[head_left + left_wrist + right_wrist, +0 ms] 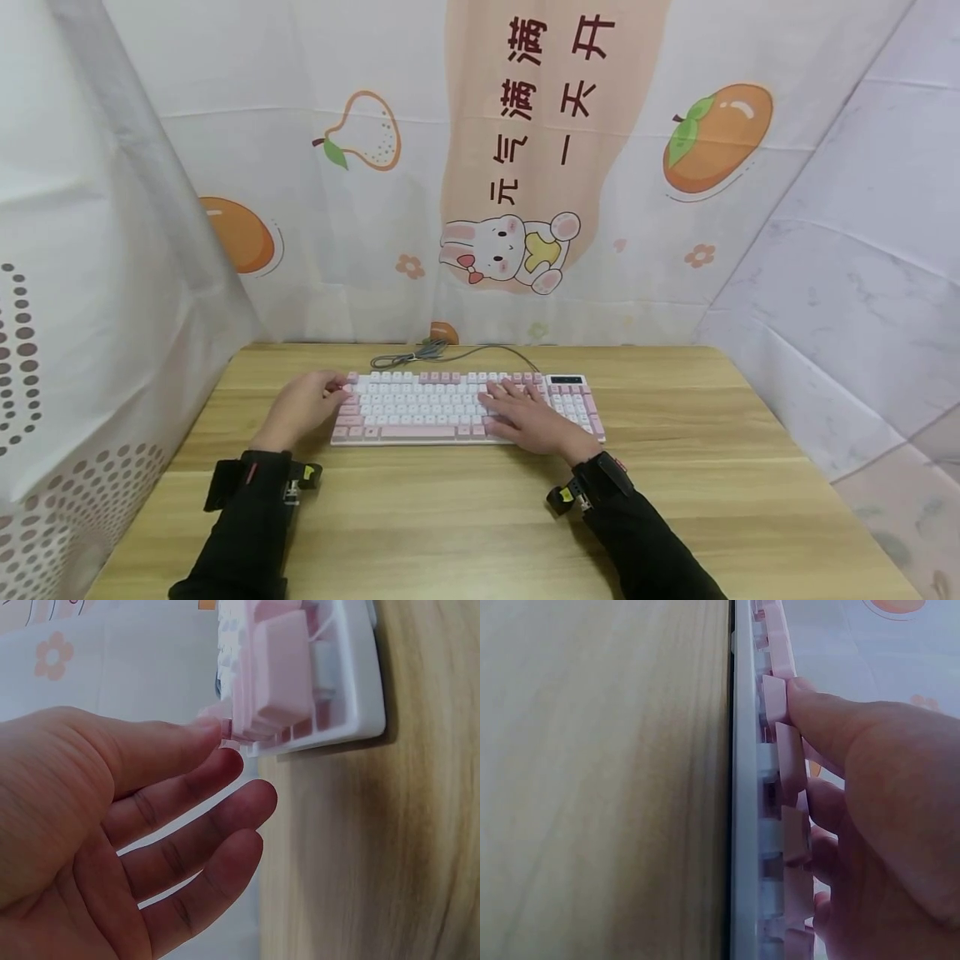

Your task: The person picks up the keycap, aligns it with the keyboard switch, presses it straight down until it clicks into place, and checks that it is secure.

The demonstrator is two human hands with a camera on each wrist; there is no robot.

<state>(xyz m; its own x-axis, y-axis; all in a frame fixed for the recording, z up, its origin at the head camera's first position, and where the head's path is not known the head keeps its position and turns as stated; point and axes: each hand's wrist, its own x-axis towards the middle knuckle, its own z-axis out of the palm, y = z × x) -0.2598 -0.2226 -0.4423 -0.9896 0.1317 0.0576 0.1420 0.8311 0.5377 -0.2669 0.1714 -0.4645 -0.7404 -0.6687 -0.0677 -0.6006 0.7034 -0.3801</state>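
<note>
A white and pink keyboard (420, 410) lies flat on the wooden table, its long side facing me. At its upper left corner my left hand (303, 408) pinches a small pink keycap (227, 729) between thumb and forefinger; the forefinger is mostly hidden behind the thumb in the left wrist view. The other fingers of that hand (82, 795) are loosely bent beside the keyboard's end. My right hand (534, 419) rests on the right part of the keys with its fingers spread. In the right wrist view its thumb (821, 712) touches a pink key (775, 699) on the front row.
A grey cable (427, 353) runs from the keyboard's back edge into a tied bundle behind it. The wooden table (435, 525) ends at a printed cloth (360, 217) hanging at the back. More cloth hangs on both sides.
</note>
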